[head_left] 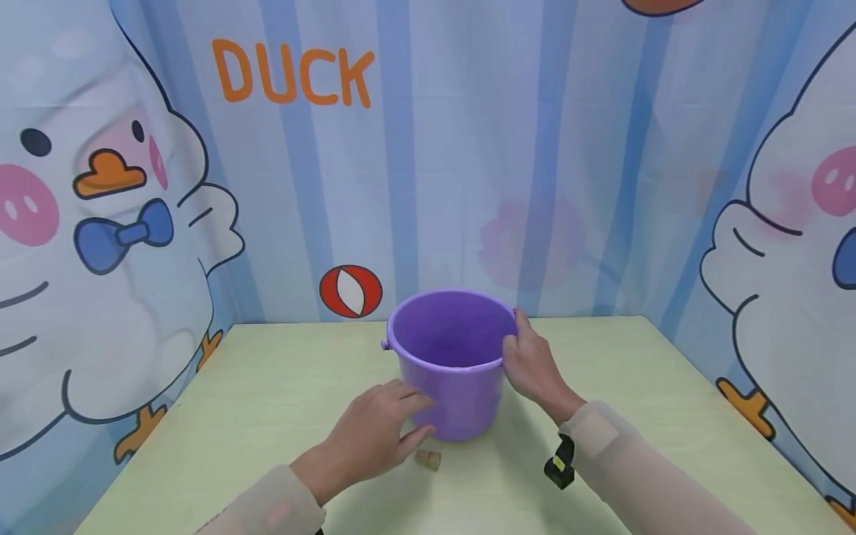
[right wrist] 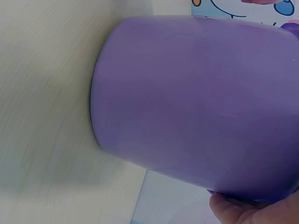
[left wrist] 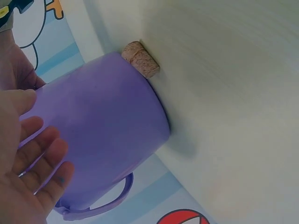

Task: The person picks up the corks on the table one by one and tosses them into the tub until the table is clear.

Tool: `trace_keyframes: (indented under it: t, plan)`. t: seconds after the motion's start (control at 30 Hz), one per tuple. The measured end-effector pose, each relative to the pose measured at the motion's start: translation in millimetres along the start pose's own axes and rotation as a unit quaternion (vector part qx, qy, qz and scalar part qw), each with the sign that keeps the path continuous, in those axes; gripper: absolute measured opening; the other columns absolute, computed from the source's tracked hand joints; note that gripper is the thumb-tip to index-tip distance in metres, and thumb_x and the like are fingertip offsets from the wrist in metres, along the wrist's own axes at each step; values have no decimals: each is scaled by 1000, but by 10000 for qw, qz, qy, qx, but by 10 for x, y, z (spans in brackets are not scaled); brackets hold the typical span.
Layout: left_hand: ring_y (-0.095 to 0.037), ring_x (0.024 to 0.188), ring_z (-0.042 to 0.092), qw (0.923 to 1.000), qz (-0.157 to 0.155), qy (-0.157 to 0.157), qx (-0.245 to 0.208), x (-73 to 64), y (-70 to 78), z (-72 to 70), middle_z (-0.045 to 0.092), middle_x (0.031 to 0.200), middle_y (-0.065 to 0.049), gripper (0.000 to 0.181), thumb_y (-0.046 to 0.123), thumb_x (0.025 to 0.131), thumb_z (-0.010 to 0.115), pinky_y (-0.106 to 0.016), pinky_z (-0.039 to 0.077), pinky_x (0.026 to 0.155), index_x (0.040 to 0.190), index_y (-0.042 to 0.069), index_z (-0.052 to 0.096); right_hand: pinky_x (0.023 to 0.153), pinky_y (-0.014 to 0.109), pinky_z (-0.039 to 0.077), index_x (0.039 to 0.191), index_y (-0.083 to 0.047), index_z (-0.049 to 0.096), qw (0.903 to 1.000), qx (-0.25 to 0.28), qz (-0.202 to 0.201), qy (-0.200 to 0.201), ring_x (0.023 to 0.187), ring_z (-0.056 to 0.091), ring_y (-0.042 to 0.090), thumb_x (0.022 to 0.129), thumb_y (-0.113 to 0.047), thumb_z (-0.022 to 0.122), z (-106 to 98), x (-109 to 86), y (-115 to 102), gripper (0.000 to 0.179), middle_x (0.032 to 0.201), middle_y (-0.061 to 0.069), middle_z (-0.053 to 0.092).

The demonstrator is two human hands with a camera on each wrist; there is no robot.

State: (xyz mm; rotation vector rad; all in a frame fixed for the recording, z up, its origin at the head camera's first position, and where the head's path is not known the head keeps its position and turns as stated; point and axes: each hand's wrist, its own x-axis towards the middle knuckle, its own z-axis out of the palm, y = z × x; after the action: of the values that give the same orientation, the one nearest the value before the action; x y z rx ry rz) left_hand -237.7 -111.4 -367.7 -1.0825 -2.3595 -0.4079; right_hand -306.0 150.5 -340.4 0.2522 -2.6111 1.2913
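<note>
A purple bucket (head_left: 461,405) stands upright toward the far side of the table, its mouth facing up and its inside wall showing. My right hand (head_left: 537,365) grips the rim on the right side. In front of the bucket's left side is my left hand (head_left: 373,426), fingers relaxed and apart, with nothing between fingers and thumb. A small cork (head_left: 428,460) lies on its side on the table, just in front of the bucket's base and below the left fingertips. The left wrist view shows the bucket's handle (left wrist: 105,209) hanging along the side.
The pale green table (head_left: 301,357) ends at a curtain (head_left: 455,186) printed with ducks and stripes, which wraps the back and both sides. A black strap device (head_left: 560,464) hangs by the right wrist.
</note>
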Motion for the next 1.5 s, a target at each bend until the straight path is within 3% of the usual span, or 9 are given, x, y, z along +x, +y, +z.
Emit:
trace_keyframes:
  t: [0.53,0.87,1.13,1.5]
  plan:
    - [-17,97,68,9993,-63,-365,74,-70,-36,125,74,107,2,29,26,85,85,-35,58,77,108,13,76,122,52,23,163,2,6,10000,-2,4,39,151,26,37,102,-16,26,8,1,7,67,165,25,24]
    - [-16,94,67,9941,-222,-1057,113,-86,-50,177,74,106,2,27,31,88,82,-36,56,79,108,14,75,123,51,22,162,3,6,10000,17,-20,34,152,24,36,102,-15,26,11,8,16,66,166,24,21]
    - [-17,92,68,9931,-173,-1162,26,-87,-61,222,75,104,2,32,40,86,82,-37,57,80,105,15,76,122,52,23,162,3,6,10000,-25,-33,53,152,24,37,102,-16,26,12,10,16,67,165,25,22]
    - [-12,85,66,9889,-192,-1474,11,-97,-82,345,73,91,7,12,31,90,80,-34,56,75,92,19,76,122,53,24,163,2,7,10000,-17,-6,62,151,26,37,102,-16,27,10,5,13,66,165,24,22]
